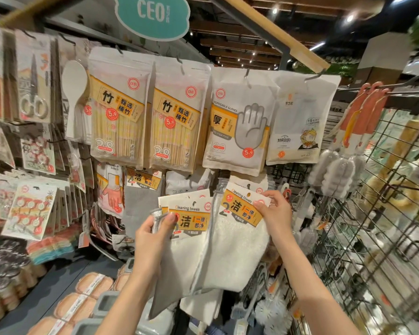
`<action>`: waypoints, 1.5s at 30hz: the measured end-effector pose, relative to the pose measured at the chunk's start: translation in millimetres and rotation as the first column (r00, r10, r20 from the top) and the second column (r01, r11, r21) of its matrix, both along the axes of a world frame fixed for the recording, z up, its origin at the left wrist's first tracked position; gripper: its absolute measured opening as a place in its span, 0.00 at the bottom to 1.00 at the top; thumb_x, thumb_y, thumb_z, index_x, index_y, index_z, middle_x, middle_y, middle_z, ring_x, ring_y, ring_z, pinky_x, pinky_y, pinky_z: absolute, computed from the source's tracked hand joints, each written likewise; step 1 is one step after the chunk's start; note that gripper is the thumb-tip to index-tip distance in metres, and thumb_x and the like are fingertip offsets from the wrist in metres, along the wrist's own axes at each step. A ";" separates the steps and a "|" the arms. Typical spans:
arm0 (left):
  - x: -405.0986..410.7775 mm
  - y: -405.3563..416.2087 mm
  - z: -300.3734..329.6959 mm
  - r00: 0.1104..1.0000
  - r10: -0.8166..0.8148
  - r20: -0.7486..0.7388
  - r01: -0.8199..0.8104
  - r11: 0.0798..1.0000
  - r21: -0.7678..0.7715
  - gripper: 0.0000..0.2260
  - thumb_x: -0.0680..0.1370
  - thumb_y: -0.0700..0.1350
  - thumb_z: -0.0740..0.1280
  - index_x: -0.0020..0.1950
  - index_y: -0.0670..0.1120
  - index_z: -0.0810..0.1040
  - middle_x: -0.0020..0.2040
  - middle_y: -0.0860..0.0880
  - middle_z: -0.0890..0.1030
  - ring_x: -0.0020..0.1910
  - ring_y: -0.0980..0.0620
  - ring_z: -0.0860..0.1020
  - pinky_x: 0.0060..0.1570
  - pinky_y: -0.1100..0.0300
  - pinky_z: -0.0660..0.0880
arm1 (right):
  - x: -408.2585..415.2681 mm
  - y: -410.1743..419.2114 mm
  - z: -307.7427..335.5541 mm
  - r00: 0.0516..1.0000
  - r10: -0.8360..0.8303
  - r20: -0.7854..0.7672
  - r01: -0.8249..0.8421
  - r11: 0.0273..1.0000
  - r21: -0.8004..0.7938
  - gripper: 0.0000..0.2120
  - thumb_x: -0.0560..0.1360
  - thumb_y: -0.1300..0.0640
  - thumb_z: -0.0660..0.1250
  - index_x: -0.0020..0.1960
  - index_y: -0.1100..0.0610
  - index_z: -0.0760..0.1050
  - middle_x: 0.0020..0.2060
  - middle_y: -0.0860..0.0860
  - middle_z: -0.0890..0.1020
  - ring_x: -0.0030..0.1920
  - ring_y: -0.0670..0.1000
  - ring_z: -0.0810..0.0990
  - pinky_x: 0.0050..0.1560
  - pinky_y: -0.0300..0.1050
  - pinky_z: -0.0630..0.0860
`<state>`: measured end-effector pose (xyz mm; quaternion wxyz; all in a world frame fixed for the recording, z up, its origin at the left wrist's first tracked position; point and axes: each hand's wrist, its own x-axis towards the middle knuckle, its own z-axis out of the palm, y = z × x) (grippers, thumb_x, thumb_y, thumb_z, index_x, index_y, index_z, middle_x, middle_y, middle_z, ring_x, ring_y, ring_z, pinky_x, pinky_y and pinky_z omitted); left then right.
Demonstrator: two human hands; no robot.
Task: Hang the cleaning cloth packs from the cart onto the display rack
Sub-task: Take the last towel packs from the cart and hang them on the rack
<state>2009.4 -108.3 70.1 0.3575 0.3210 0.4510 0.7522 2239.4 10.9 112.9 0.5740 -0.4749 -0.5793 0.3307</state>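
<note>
Hanging glove packs [237,122] crowd above, wire grid [377,213] walls the right — open room only below.

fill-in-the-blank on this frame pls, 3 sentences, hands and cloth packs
1. The right hand pinches the header card of a cleaning towel pack whose cloth is ____ in colour.
2. The left hand grips the pack printed "Cleaning ____".
3. Straight above both packs hangs a disposable ____ bag.

Missing: white; towels; gloves
</note>
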 end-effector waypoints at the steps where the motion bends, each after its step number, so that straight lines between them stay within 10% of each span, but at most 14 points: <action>1: -1.3 -0.1 -1.4 1.000 0.003 0.001 -0.003 1.000 -0.001 0.09 0.68 0.52 0.72 0.44 0.49 0.84 0.44 0.48 0.86 0.44 0.54 0.84 0.43 0.64 0.77 | 0.5 4.1 0.2 0.999 -0.025 0.023 0.025 1.000 -0.004 0.11 0.70 0.67 0.71 0.48 0.55 0.75 0.49 0.50 0.79 0.44 0.44 0.80 0.38 0.32 0.75; 7: -3.8 -1.3 -4.7 0.999 0.033 0.004 -0.033 0.999 0.012 0.03 0.74 0.43 0.70 0.45 0.46 0.83 0.42 0.49 0.86 0.41 0.56 0.83 0.38 0.69 0.76 | 1.0 21.4 -8.7 0.991 -0.127 0.052 0.127 0.992 0.002 0.10 0.71 0.67 0.71 0.49 0.56 0.76 0.48 0.51 0.80 0.40 0.41 0.78 0.31 0.26 0.72; 14: -5.6 -5.2 3.3 0.999 0.029 -0.015 -0.029 1.000 -0.008 0.04 0.74 0.45 0.70 0.47 0.47 0.82 0.42 0.49 0.86 0.42 0.56 0.83 0.42 0.65 0.75 | -2.7 44.7 -15.7 0.966 -0.185 0.180 0.185 0.983 0.014 0.11 0.72 0.63 0.70 0.52 0.55 0.76 0.52 0.55 0.78 0.50 0.54 0.79 0.52 0.53 0.77; 29: -8.8 0.7 3.6 0.998 0.064 -0.013 -0.065 0.996 -0.066 0.13 0.67 0.54 0.72 0.45 0.47 0.83 0.42 0.47 0.86 0.45 0.48 0.83 0.45 0.56 0.75 | -9.6 70.6 -20.2 0.926 -0.296 0.232 0.272 0.953 0.130 0.09 0.70 0.60 0.73 0.46 0.54 0.74 0.51 0.50 0.69 0.48 0.47 0.69 0.42 0.31 0.60; 39: -15.4 4.4 4.7 0.999 0.041 -0.026 -0.043 0.996 -0.082 0.06 0.73 0.47 0.71 0.46 0.46 0.82 0.42 0.46 0.86 0.44 0.48 0.84 0.45 0.56 0.76 | -18.5 81.9 -12.5 0.880 -0.349 0.324 0.328 0.937 0.118 0.06 0.73 0.60 0.70 0.50 0.56 0.77 0.54 0.53 0.69 0.45 0.51 0.73 0.41 0.46 0.74; 45: -12.7 5.7 3.9 0.999 0.043 -0.021 -0.045 0.996 -0.084 0.05 0.75 0.45 0.70 0.46 0.44 0.82 0.42 0.46 0.86 0.42 0.49 0.84 0.43 0.56 0.76 | -18.8 73.1 -16.3 0.884 -0.357 0.301 0.327 0.933 0.147 0.08 0.72 0.60 0.71 0.51 0.57 0.79 0.57 0.54 0.70 0.52 0.52 0.72 0.46 0.38 0.65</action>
